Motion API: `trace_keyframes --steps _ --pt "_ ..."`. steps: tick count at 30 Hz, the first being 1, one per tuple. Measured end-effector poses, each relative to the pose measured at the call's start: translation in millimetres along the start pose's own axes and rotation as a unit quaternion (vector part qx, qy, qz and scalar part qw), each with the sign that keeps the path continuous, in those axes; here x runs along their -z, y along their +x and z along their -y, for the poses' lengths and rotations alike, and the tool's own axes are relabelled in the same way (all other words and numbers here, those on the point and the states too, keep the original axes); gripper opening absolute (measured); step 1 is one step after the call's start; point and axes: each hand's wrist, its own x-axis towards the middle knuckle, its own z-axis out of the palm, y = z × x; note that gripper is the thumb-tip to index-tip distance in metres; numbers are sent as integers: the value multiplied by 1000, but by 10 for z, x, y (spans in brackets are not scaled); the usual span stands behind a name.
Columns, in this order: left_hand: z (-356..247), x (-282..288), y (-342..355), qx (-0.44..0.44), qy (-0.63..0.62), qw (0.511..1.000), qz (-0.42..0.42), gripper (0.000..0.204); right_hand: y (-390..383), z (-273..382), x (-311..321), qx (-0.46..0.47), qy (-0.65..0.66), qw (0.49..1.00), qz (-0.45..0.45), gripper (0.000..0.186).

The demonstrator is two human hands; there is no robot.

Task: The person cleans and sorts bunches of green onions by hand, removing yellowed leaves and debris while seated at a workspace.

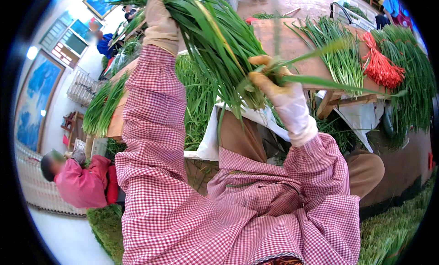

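Note:
Both my hands wear pale gloves, and checked red-and-white sleeves cover my arms. Raised at the upper left, my left hand (160,22) is closed round one part of a long bunch of green chives (219,36), its fingers partly hidden at the top edge. My right hand (280,91), with yellow-stained fingertips, pinches some loose leaves at the bunch's lower right end. A yellowed blade runs along the bunch, and a few leaves stick out to the right past my right hand.
A wooden table (299,45) holds more chives (336,52) and a bundle of red ties (382,66). Chives hang over its right end. More chives (194,91) lie below my hands. A person in pink (84,180) sits at the left, and white crates (354,13) stand behind.

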Motion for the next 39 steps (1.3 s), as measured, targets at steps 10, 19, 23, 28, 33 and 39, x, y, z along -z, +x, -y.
trace_keyframes --steps 10,19,23,28,33,39 --pt "-11 287 112 -29 53 998 31 25 -86 6 30 -97 190 977 -6 16" --pt "-234 508 242 202 7 960 194 41 -1433 -1866 1504 -435 66 897 -41 21" --pt "-607 762 353 119 101 981 114 38 -1621 -2160 1536 -584 14 807 -87 30" --pt "-383 548 76 -53 204 974 86 26 -852 -801 810 -215 309 921 -98 22" --pt "-446 337 -152 12 176 978 111 29 -213 27 388 -91 50 993 -50 27" --pt "-412 314 78 8 109 990 94 25 181 -197 254 104 -309 944 -52 26"
